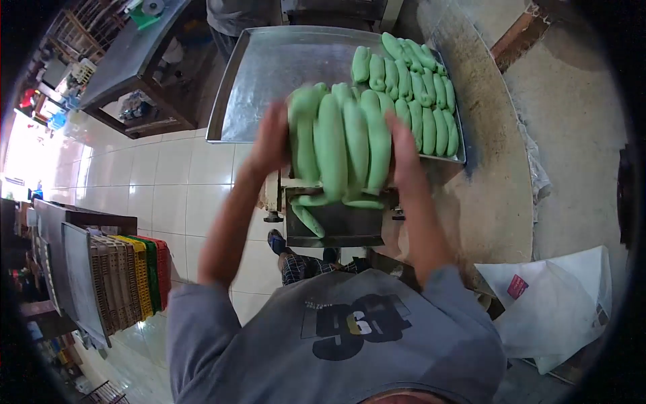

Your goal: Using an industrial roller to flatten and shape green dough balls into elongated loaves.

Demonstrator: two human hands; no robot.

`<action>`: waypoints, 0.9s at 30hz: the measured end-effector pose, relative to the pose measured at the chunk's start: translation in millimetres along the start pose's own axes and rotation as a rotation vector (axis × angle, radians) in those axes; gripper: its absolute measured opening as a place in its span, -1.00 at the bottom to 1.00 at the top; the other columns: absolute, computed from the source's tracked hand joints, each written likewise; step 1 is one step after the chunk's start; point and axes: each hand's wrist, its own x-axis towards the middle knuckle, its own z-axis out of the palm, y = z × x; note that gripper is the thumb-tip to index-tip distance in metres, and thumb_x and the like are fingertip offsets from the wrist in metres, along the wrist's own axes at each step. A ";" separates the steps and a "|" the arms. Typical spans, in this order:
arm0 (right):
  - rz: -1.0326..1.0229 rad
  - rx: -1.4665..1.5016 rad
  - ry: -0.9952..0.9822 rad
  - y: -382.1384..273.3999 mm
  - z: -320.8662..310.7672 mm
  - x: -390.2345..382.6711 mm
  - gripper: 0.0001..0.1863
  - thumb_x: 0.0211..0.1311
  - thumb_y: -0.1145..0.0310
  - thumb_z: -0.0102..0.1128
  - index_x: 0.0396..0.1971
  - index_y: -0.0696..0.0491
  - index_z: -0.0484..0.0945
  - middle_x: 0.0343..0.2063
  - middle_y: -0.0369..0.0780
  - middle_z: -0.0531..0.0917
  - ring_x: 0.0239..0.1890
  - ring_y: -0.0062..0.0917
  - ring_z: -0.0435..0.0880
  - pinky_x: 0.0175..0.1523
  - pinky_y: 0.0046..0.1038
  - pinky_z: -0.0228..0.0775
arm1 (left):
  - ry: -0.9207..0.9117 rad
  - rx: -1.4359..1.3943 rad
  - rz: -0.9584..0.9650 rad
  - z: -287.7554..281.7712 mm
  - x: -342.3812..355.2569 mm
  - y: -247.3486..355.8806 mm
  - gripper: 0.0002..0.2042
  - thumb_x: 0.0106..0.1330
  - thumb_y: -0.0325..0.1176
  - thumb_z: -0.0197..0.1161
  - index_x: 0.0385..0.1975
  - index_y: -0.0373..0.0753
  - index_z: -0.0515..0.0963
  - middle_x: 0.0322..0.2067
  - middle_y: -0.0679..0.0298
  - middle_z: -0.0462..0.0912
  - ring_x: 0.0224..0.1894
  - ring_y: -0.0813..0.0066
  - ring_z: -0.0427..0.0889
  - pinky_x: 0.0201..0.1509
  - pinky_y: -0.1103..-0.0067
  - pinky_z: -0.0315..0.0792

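My left hand (271, 140) and my right hand (404, 149) press from either side on a bunch of light green dough rolls (334, 145), held upright in a row and slightly blurred. Below it, a few more green dough rolls (308, 219) lie on the dark metal chute (350, 232) of a machine in front of me. Beyond my hands is a large metal tray (289, 60). On its right side, several green dough rolls (425, 87) lie packed in rows. The bunch hides part of the tray's near edge and the machine's top.
A dark workbench (131, 67) stands at the far left. Brown, yellow, green and red plastic crates (131, 279) are stacked at the left. A white sack (555, 306) lies at the right. Another person in a grey shirt (239, 15) stands behind the tray.
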 end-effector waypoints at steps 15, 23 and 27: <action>0.032 -1.585 -0.088 221.1 -211.3 15.8 -0.61 0.07 0.29 0.22 -0.13 0.13 0.39 -0.28 -0.12 0.50 -0.16 -0.31 0.49 -0.06 -0.27 0.33 | -0.388 1.875 -0.243 -82.9 -50.5 -243.3 -0.48 0.10 -0.20 0.19 0.08 -0.19 0.28 0.01 0.05 0.42 0.07 0.04 0.39 0.15 0.20 0.23; 0.160 -1.814 -0.215 242.3 -275.5 67.5 -0.33 -0.26 -0.12 0.35 -0.31 0.18 0.49 -0.39 -0.04 0.54 -0.27 -0.16 0.53 -0.16 -0.18 0.33 | -0.518 1.988 -0.493 -144.3 -27.9 -297.4 -0.52 0.12 -0.26 0.02 0.11 -0.12 0.35 0.13 0.01 0.30 0.23 0.06 0.19 0.28 0.16 0.01; 0.115 -1.907 -0.213 248.7 -285.8 52.1 -0.34 -0.35 0.04 0.44 -0.19 0.07 0.44 -0.34 -0.10 0.54 -0.20 -0.16 0.51 -0.16 -0.17 0.35 | -0.851 2.029 -0.449 -113.2 -34.0 -273.3 -0.33 0.08 -0.03 0.19 0.22 -0.05 0.17 0.19 0.00 0.17 0.25 -0.01 0.12 0.23 0.14 0.12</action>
